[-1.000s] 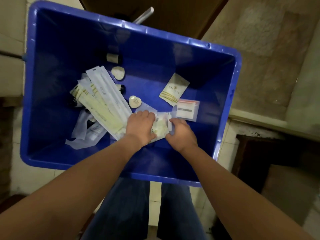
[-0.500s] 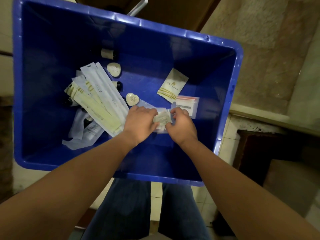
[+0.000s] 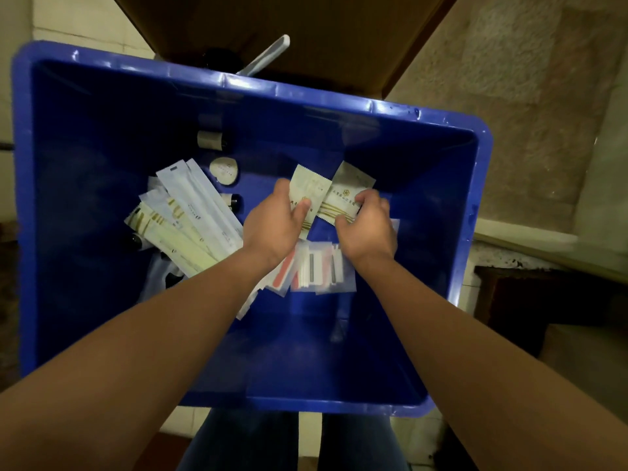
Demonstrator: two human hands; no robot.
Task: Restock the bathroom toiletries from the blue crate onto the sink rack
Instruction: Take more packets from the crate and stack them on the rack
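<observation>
Below the near rim of the blue crate (image 3: 339,404) stand the person's legs in jeans (image 3: 238,440), with both bare forearms reaching over that rim and down inside. Just past the wrists, on the crate floor, lies a small heap of clear packets (image 3: 316,270) with thin sticks in them; what the sticks are I cannot tell.

Above the middle of the crate floor the left hand (image 3: 272,226) grips a pale sachet (image 3: 307,195), thumb across its face. The right hand (image 3: 368,229), close beside it but not touching, pinches a second sachet (image 3: 343,198) with gold lines on it. The two sachets overlap at their edges.

Toward the crate's left wall a fan of long wrapped packs (image 3: 190,215) rests on the floor. A dark-capped bottle (image 3: 234,202) lies just beyond them, with a heart-shaped soap (image 3: 223,169) farther on. A small labelled bottle (image 3: 210,140) lies nearest the far wall.

Beyond the far rim a white handle (image 3: 268,54) sticks up in front of a brown panel (image 3: 272,22).

The sink rack is nowhere in sight, so nothing shows as restocked. I would judge the job to be at an early stage: sachets are being gathered in hand, most of the stock sits in the crate, and all the carrying and placing is left to do.
</observation>
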